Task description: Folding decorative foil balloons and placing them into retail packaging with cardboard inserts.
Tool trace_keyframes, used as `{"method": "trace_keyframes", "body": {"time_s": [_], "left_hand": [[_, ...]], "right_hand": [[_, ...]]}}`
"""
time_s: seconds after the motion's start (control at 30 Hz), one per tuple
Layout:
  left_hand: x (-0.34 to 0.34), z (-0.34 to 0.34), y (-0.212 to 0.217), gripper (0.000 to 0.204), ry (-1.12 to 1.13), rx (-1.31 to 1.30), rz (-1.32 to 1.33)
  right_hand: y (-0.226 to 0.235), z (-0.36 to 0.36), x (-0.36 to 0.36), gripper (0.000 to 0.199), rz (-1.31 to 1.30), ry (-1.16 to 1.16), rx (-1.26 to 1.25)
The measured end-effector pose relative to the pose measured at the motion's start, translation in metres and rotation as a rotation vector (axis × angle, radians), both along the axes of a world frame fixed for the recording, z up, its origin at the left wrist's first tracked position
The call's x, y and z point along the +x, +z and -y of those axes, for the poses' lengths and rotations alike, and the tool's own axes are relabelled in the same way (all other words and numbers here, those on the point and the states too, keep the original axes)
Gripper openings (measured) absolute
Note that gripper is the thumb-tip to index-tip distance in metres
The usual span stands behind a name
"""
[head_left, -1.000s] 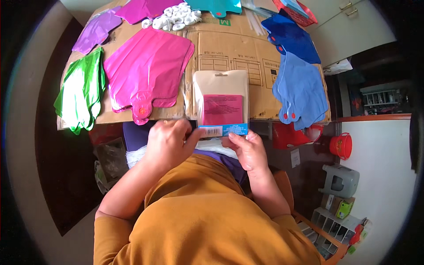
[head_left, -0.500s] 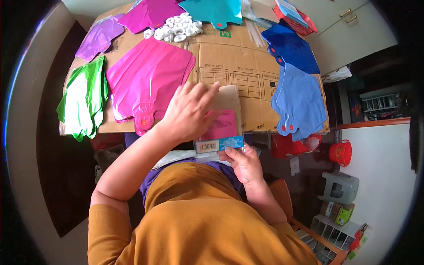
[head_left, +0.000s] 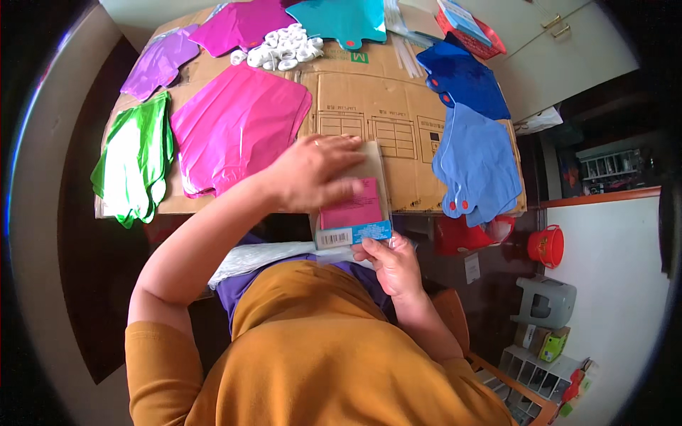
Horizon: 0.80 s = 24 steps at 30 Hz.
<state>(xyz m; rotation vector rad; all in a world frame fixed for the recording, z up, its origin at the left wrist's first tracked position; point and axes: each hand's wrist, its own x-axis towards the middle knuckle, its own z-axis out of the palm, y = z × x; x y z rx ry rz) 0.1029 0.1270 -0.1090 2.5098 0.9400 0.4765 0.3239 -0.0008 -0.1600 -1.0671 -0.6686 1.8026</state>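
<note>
A flat clear plastic packet (head_left: 354,214) with a pink card inside and a blue strip with a barcode lies over the table's near edge, in front of my body. My right hand (head_left: 394,263) pinches its lower right corner, thumb on top and fingers beneath. Across the packet's upper left part lies my left hand (head_left: 316,172), palm down. Its fingers are stretched out and slightly blurred, and it covers much of the upper half. Just left of that hand is a stack of flat hot-pink foil balloons (head_left: 238,128), partly hidden by my left forearm.
Flat cardboard (head_left: 341,89) covers the table. Around its rim lie green (head_left: 135,156), purple (head_left: 162,62), magenta (head_left: 241,25), teal (head_left: 341,20), dark blue (head_left: 469,78) and light blue foil balloons (head_left: 477,163). White ribbon rolls (head_left: 288,48) and a red basket (head_left: 490,48) sit at the back.
My left hand has slid slightly right over the packet, its fingers now flatter and straighter. My left elbow has swung outward. The right hand keeps its hold on the corner.
</note>
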Motion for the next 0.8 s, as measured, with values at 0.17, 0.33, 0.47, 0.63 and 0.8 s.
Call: {"method": "trace_keyframes", "body": {"time_s": [0.17, 0.33, 0.47, 0.63, 0.8], "left_hand": [[-0.01, -0.024, 0.012, 0.03, 0.349, -0.517, 0.337], [-0.007, -0.036, 0.05, 0.028, 0.269, -0.773, 0.095], [-0.014, -0.044, 0.03, 0.023, 0.161, -0.761, 0.386], [-0.004, -0.041, 0.028, 0.024, 0.296, -0.593, 0.251], [-0.005, -0.039, 0.023, 0.026, 0.475, -0.779, 0.473]], "right_hand": [[-0.003, 0.001, 0.011, 0.013, 0.038, 0.037, 0.017], [-0.009, -0.001, 0.013, 0.012, 0.043, 0.049, 0.097], [-0.009, -0.006, 0.013, 0.013, 0.019, 0.013, 0.062], [-0.013, -0.007, 0.009, 0.014, 0.01, -0.001, 0.034], [-0.011, -0.01, 0.005, 0.012, 0.066, -0.041, 0.027]]}}
